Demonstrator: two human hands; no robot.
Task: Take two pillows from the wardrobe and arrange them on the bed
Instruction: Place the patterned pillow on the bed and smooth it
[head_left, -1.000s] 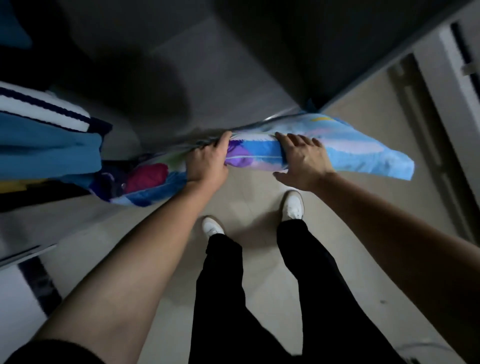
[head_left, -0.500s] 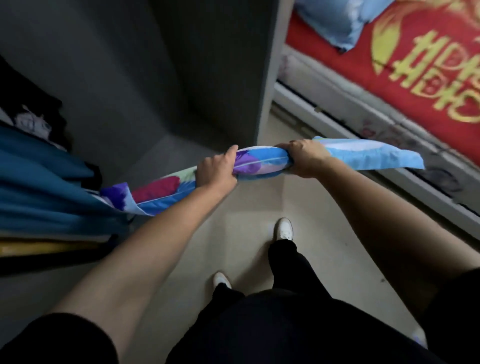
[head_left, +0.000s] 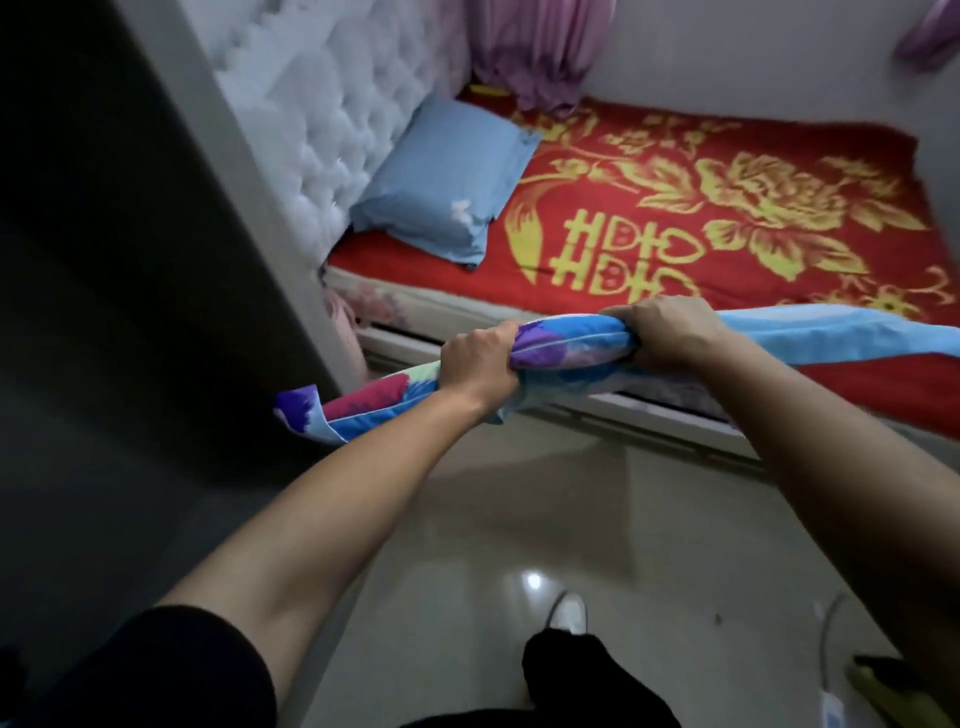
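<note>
The floral pillow (head_left: 566, 348) hangs in the air at the near edge of the bed (head_left: 727, 218), edge-on, carried with both hands. The left hand (head_left: 478, 364) and right hand (head_left: 665, 332) each close their grip on its upper seam, knuckles up, forearms stretched forward. A blue pillow (head_left: 441, 182) already leans by the tufted headboard (head_left: 322, 119), so this looks like the second one in transit. The next move likely calls for lifting it over the mattress edge and laying it flat beside the blue one.
</note>
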